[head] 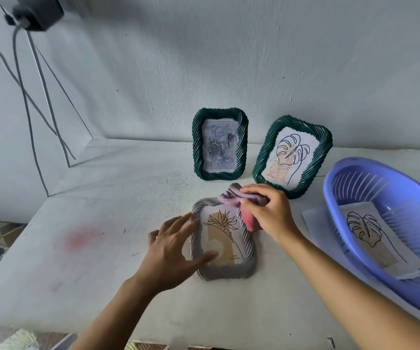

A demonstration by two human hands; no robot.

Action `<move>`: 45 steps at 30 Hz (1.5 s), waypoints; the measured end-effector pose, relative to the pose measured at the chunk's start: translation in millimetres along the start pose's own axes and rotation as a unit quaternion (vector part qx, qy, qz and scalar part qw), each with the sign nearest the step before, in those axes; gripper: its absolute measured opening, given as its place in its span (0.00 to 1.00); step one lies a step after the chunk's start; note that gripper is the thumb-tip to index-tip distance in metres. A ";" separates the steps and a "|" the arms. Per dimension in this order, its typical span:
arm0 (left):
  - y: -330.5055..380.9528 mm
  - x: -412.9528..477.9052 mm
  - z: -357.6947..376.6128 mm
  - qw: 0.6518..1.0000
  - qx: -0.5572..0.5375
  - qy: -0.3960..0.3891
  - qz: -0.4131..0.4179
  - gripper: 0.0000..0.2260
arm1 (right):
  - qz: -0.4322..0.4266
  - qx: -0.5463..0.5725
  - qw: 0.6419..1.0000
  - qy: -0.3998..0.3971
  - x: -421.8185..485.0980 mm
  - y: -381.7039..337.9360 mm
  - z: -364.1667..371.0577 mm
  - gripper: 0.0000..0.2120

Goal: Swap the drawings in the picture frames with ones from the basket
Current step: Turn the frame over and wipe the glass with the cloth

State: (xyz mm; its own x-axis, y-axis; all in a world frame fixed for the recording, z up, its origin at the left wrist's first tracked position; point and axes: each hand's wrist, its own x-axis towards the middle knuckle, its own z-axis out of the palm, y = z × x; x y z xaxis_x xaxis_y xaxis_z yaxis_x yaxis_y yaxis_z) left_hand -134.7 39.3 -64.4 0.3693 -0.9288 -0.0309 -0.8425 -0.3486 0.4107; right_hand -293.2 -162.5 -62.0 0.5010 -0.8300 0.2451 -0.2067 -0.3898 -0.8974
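We note the grey frame point(248, 258) lying flat on the table point(90, 223). Left hand point(171, 251): fingers spread, apparently resting on its left edge (blurred). Right hand point(267, 210) grips a pink cloth point(231, 198) at its upper right corner. Purple basket point(331, 198) holding a leaf drawing point(370, 231) sits right.
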 end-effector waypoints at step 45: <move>-111.7 25.5 -66.3 0.899 -0.360 0.144 -0.205 0.31 | -0.088 -0.227 0.970 -0.022 -32.6 7.8 13.1 0.13</move>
State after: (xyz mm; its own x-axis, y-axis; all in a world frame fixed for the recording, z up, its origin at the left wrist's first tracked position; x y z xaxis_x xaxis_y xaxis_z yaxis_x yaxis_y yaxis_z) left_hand -5.2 62.9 -50.6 0.7641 -0.6339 -0.1199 -0.1783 -0.3862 0.9050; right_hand -300.1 -133.3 -81.8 0.5949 -0.7214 0.3545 -0.4590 -0.6670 -0.5869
